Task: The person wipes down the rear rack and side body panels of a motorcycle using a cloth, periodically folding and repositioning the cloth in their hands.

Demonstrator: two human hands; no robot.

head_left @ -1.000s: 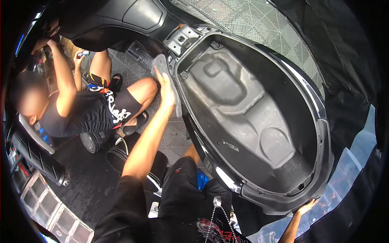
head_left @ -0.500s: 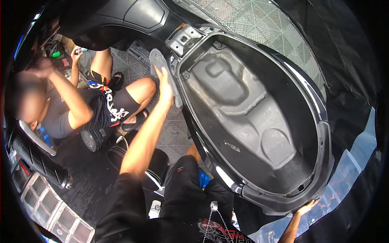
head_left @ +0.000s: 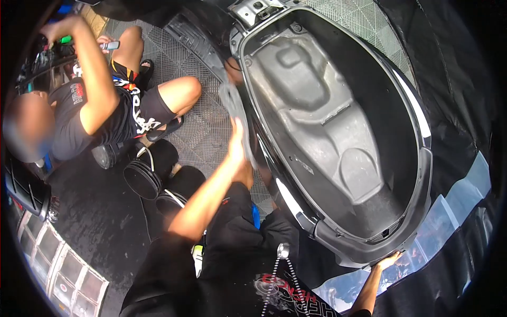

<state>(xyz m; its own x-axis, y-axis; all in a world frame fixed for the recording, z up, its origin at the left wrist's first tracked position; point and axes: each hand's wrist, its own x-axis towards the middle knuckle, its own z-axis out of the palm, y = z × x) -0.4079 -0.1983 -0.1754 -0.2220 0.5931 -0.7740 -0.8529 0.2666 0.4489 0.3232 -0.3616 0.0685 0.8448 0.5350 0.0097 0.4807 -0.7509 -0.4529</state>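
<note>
A black scooter (head_left: 338,244) with its seat off stands before me, its under-seat compartment (head_left: 338,140) uncovered. My left hand (head_left: 237,142) holds a grey cloth (head_left: 231,101), with the palm spread along it, against or very close to the scooter's left side panel. Most of those fingers are hidden behind the cloth. At the tail, my right hand (head_left: 389,260) rests on the lower rear edge with its fingers stretched out. Nothing shows in that hand.
To the left a person (head_left: 79,111) sits low, one hand around a small device (head_left: 110,46). Black buckets (head_left: 142,177) with pale handles stand near my left arm. Plastic sheeting (head_left: 449,216) lies beyond the tail, and a dark cover (head_left: 449,68) hangs along the right.
My left hand and the cloth have slid rearward along the side panel, toward me. The view has shifted, so the scooter sits higher. My right hand stays at the tail.
</note>
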